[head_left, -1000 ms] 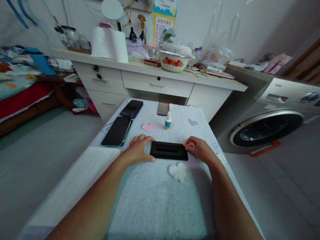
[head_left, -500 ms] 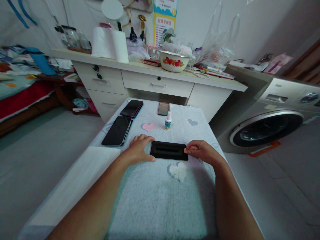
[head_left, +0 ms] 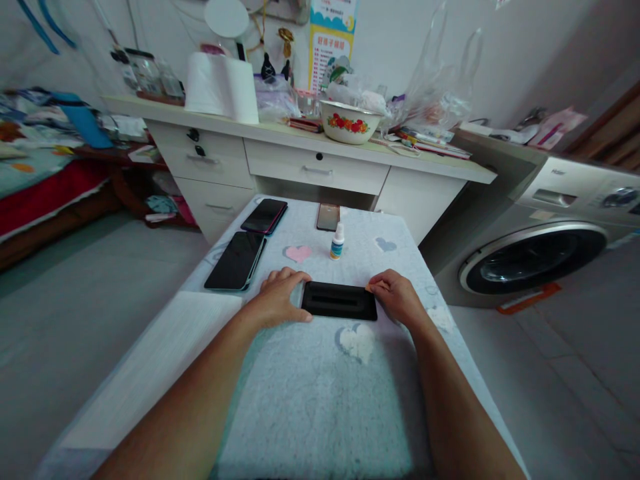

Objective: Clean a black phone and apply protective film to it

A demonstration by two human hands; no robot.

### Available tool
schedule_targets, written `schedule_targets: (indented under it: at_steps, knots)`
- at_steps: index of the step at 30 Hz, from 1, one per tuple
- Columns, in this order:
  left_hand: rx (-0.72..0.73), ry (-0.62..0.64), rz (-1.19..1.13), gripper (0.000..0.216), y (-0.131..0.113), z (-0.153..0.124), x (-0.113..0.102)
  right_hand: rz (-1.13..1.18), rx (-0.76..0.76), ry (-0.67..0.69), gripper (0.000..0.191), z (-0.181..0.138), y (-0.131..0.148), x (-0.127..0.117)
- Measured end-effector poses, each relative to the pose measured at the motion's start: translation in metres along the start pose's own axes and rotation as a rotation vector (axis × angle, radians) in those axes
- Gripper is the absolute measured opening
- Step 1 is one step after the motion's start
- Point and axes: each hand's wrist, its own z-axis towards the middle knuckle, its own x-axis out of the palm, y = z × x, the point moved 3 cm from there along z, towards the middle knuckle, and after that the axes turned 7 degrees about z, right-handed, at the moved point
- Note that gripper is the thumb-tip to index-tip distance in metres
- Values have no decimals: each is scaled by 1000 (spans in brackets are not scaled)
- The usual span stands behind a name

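A black phone [head_left: 339,301] lies flat across the pale blue cloth-covered table [head_left: 320,393]. My left hand [head_left: 280,298] rests on its left end, fingers and thumb wrapped round that edge. My right hand [head_left: 397,295] sits at the phone's right end with fingers curled, pinching a small orange bit I cannot make out against the top right corner. A small white dropper bottle [head_left: 337,241] with a blue label stands just beyond the phone.
Two dark phones [head_left: 236,261] [head_left: 265,215] lie at the table's left, a third phone [head_left: 328,216] at the far edge. A cluttered white desk [head_left: 310,157] stands behind, a washing machine [head_left: 550,233] to the right, a bed [head_left: 40,180] at left.
My right hand slid down along the phone's right edge, then back up to the top right corner. The left hand and phone stayed put.
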Motion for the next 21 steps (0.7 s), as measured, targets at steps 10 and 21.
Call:
schedule_targets:
  at_steps: [10,21]
  knots:
    - [2,0,6,73,1,0,1,102,45,145,11,-4,-1,-3]
    - [-5,9,8,72,0,0,1,353,174,537,8,-20,13,-7]
